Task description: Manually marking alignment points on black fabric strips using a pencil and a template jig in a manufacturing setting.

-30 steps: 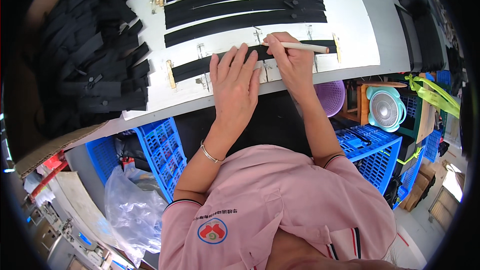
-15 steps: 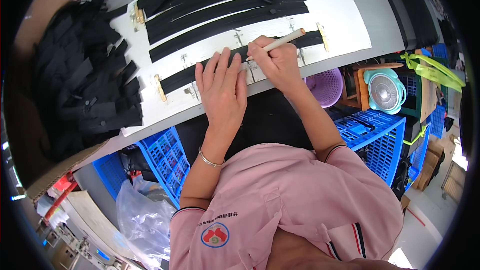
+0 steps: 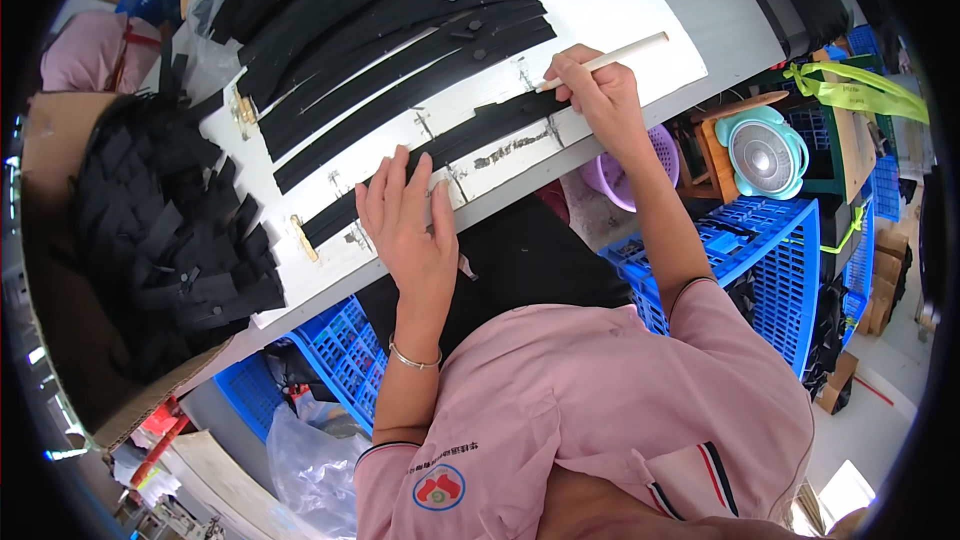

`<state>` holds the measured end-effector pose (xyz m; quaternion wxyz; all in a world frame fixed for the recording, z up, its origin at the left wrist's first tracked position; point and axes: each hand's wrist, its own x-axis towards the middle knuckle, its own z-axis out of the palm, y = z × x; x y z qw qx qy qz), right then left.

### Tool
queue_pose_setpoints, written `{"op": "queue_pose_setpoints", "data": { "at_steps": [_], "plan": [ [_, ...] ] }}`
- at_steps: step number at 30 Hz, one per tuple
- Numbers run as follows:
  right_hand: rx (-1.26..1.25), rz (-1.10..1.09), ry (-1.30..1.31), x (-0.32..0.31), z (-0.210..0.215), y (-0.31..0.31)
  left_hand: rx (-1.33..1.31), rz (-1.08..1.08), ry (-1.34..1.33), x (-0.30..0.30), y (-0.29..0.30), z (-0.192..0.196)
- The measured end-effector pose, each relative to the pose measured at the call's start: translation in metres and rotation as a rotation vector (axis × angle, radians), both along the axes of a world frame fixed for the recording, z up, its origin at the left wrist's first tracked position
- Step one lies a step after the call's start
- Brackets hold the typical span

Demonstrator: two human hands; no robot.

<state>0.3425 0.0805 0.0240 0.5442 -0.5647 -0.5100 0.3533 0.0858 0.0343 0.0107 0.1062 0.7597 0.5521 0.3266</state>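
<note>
A long black fabric strip lies along the near edge of a white board with dark marks on it. My left hand rests on the strip's left part, fingers stretched out and slightly spread. Farther right, my right hand is closed around a white pencil. Its tip points down at the strip, and its back end slants up to the right. Whether the tip touches the fabric I cannot tell. Beyond this strip lie several more black strips side by side, with small dark pieces on them.
At the left, a cardboard box holds a heap of cut black fabric pieces. Under the table's right side are a purple basket, a teal fan and a blue crate. A clear plastic bag hangs at the lower left.
My right hand has moved right along the strip with the pencil. My left hand stays flat on about the same part of the strip. The whole view has turned a little.
</note>
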Motion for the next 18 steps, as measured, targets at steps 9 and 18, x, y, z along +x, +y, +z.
{"op": "queue_pose_setpoints", "data": {
  "at_steps": [9, 18],
  "plan": [
    [-0.004, 0.03, -0.021, 0.001, -0.01, 0.001, 0.025, -0.198, -0.19, 0.08, 0.037, 0.005],
    [-0.017, 0.057, -0.202, 0.001, -0.008, 0.002, 0.023, -0.173, -0.201, 0.092, 0.046, -0.001]
  ]
}}
